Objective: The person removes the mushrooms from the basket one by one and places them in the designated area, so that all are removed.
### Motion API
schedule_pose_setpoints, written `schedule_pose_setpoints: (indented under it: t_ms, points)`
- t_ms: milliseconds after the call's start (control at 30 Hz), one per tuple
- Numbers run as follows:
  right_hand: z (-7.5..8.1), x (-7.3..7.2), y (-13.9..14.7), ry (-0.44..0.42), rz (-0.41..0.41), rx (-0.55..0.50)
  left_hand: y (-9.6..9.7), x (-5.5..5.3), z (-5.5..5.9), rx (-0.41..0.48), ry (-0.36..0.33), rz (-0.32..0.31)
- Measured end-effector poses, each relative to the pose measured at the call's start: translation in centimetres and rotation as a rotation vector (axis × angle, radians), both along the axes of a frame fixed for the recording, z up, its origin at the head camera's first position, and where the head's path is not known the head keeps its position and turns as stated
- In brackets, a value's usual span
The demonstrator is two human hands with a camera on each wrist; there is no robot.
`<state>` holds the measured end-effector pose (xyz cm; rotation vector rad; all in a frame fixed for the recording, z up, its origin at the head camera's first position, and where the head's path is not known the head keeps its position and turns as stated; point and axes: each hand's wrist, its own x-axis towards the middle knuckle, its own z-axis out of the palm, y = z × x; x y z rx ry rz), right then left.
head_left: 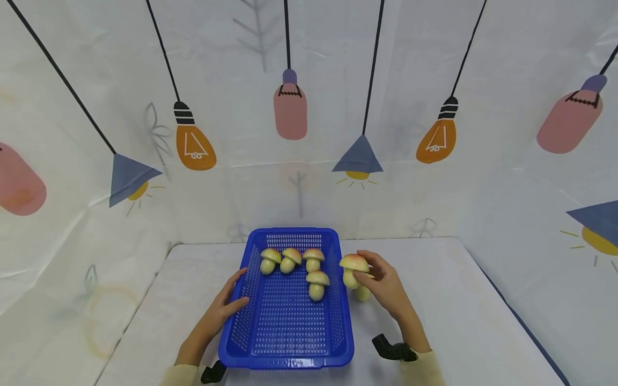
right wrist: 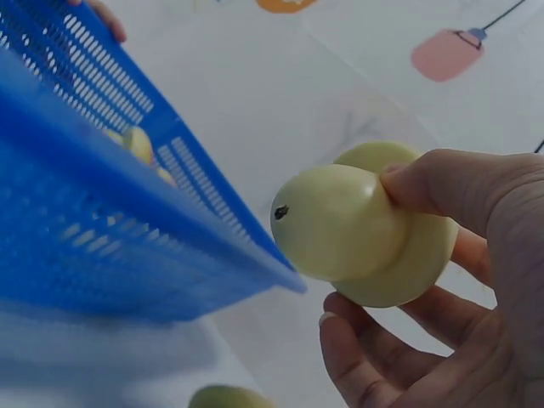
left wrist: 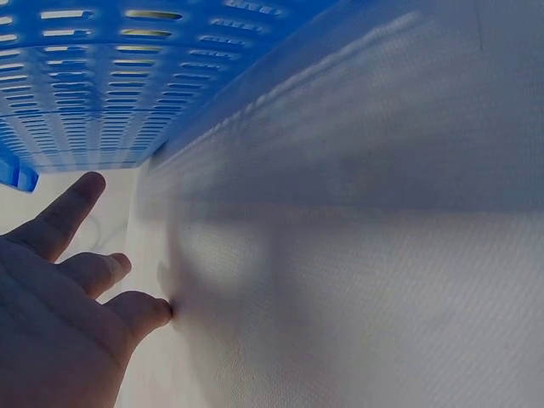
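Observation:
My right hand (head_left: pixel 386 284) holds a toy mushroom (head_left: pixel 354 262) with a yellow-orange cap beside the right rim of the blue plastic basket (head_left: pixel 285 362). In the right wrist view the thumb presses the pale stem (right wrist: pixel 340 221), with fingers behind the cap. Another mushroom (head_left: pixel 362 294) stands on the table, partly hidden behind the held one. Inside the basket, several mushrooms lie toward the back, one mushroom (head_left: pixel 317 285) nearer the middle. My left hand (head_left: pixel 223 305) rests at the left rim, fingers spread; in the left wrist view, three extended fingers (left wrist: pixel 72 217) show beneath the perforated wall.
The basket stands on a white-covered table (head_left: pixel 458 311). A white cloth backdrop (head_left: pixel 309 198) printed with hanging lamps rises behind and along both sides. Black straps (head_left: pixel 393 348) sit at both wrists.

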<state>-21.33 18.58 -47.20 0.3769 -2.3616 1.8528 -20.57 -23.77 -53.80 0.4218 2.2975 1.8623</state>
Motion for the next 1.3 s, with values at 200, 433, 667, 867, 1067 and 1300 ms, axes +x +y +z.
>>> schedule_pose_setpoints:
  t_ms: [200,433,667,867,1067,1300]
  points:
    - [-0.5,-0.2,1.8,0.000,-0.047,0.016,0.1,0.1,0.0,-0.006,-0.001,0.013]
    - [-1.5,0.0,3.5,-0.018,-0.087,0.046,0.0,0.1,0.0,-0.010,0.002,0.017]
    - [-3.3,0.2,5.2,-0.034,-0.133,-0.012,0.0,0.0,-0.1,-0.010,0.006,0.005]
    - [-4.7,0.5,6.4,-0.065,-0.206,0.016,0.0,0.0,0.0,-0.006,0.001,0.006]
    - [-5.9,0.9,7.4,-0.140,-0.268,0.034,-0.1,0.0,0.0,0.001,-0.003,-0.010]
    - [-7.4,0.7,7.9,-0.145,-0.294,0.062,-0.1,-0.1,0.0,-0.006,-0.004,-0.003]
